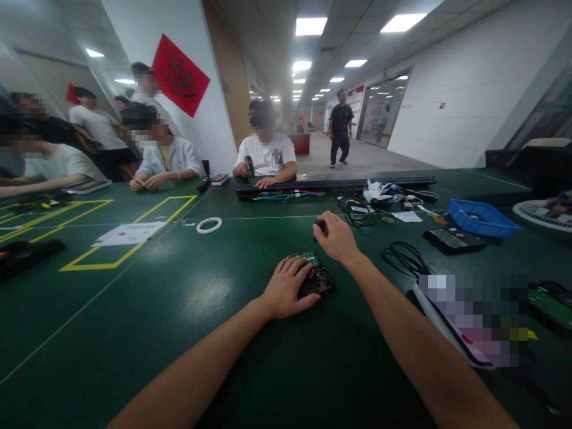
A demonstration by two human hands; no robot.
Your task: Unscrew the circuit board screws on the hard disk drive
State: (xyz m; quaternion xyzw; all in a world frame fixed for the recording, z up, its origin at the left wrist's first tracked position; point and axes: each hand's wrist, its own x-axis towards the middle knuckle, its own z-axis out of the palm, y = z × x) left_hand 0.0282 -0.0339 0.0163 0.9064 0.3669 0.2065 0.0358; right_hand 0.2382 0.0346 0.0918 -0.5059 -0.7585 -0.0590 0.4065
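A small black electronic device (318, 282) with a green circuit board (311, 258) showing at its far end lies on the green table top. My left hand (286, 285) rests over its left side, fingers stretched across it and the thumb spread along the near edge. Just beyond the device's far right corner, my right hand (336, 236) is closed around the dark handle of a screwdriver (319, 225). Its thin shaft points down toward the board; whether the tip touches cannot be made out.
A white tape ring (209, 225) and paper sheets (129, 233) lie left. Right are black cables (404, 257), a blue tray (482, 218), another opened device (453, 238) and a blurred-out flat object (469, 322). Across the table, a person (266, 152) holds a power tool behind long black bars (335, 186).
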